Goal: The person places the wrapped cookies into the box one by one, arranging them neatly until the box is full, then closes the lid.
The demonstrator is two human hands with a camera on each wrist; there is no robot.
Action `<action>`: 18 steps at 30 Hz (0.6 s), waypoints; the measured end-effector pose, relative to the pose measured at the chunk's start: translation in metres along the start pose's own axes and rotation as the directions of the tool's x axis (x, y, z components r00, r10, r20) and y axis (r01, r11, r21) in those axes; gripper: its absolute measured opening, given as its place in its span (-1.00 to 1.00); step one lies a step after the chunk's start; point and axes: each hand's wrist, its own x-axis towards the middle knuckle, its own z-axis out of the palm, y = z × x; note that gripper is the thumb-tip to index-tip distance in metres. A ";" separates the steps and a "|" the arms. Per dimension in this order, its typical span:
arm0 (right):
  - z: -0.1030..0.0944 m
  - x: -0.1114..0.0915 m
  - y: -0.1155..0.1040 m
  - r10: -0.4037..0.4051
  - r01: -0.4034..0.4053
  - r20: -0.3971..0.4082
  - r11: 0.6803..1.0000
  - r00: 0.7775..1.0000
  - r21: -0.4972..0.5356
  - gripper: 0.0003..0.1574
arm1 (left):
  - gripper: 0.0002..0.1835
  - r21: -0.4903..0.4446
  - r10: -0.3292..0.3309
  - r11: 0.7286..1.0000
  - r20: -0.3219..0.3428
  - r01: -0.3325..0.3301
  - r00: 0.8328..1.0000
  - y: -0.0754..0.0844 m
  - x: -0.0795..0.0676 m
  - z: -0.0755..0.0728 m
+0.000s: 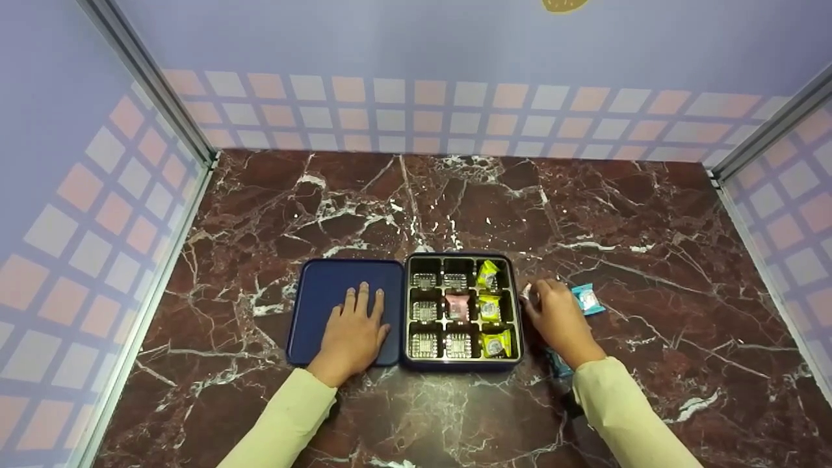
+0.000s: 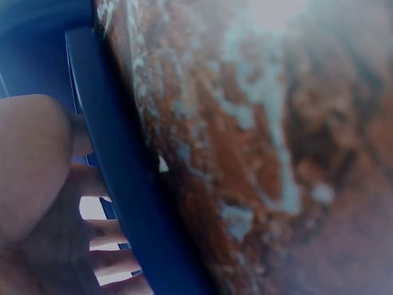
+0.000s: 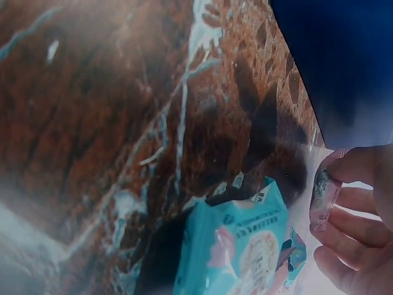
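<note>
My left hand [image 1: 354, 335] rests with spread fingers on a dark blue lid [image 1: 312, 318], which lies flat against the left side of a blue tin [image 1: 463, 366]. The tin has a clear divided insert; three yellow-wrapped candies [image 1: 489, 309] fill its right column, and a pink-wrapped candy [image 1: 457, 307] sits in the centre compartment. Just off the tin's right side, my right hand [image 1: 560, 322] pinches another pink candy [image 3: 322, 200] between thumb and fingers, mostly covered by the hand in the head view. In the left wrist view, the lid's edge [image 2: 116, 147] runs beside the left hand.
A light blue packet [image 1: 588, 299] lies right of my right hand, and a darker teal one [image 1: 559, 363] is partly under that wrist. Dark red marbled tabletop [image 1: 455, 208] stretches around the tin, bounded by lilac panels [image 1: 429, 39] at the back and sides.
</note>
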 end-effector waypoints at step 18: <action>-0.002 0.000 -0.004 -0.003 0.003 -0.038 1.000 0.999 -0.008 -0.78 | -0.32 0.036 0.007 0.999 -0.020 -0.006 1.000 0.000 -0.001 0.001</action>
